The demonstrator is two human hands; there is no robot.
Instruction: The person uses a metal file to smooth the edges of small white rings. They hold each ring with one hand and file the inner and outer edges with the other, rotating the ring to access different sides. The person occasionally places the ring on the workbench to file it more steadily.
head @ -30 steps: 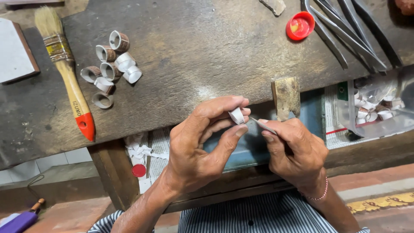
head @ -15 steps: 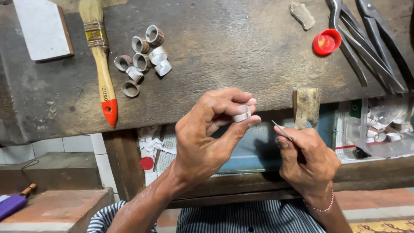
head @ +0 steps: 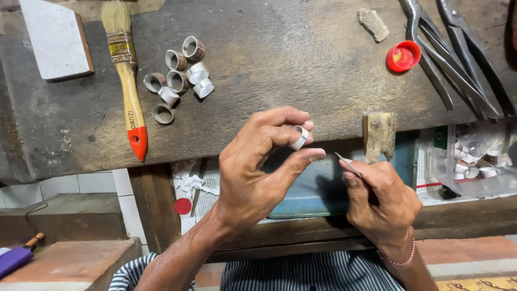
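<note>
Over the front edge of the dark, worn wooden workbench (head: 280, 59), the person's left hand (head: 258, 172) is pinching a small silvery metal ring band (head: 299, 137) between thumb and fingertips, the fingers curled close around it and the ring tilted, its open side facing toward two o'clock. Just beside it, at about four o'clock from the ring, the right hand (head: 382, 202) is closing tightly around a thin grey metal needle tool (head: 347, 164), whose point is aiming up toward ten o'clock, near the ring but not touching it. A pink beaded bracelet (head: 398, 261) is sitting on that wrist.

Directly at twelve o'clock from the right hand, a short pale wooden bench peg (head: 379, 134) is jutting out from the bench edge. Up at eleven o'clock from the left hand, a loose cluster of similar grey ring bands (head: 180, 75) is lying on the bench top, some upright, some on their sides, several touching. Just to their nine o'clock side a wooden-handled paintbrush with an orange-red tip (head: 129, 86) is lying lengthwise, bristles pointing to twelve o'clock. Farther toward ten o'clock a flat white slab on a brown backing (head: 54, 37) is resting at the corner.

At one o'clock from the hands, a red plastic bottle cap (head: 403, 55) is sitting open side up, just beside the long dark metal shears and pliers (head: 452, 59) lying crossed over one another. At three o'clock, below the bench edge, a clear plastic bag of more ring bands (head: 474, 161) is resting on printed paper.
</note>
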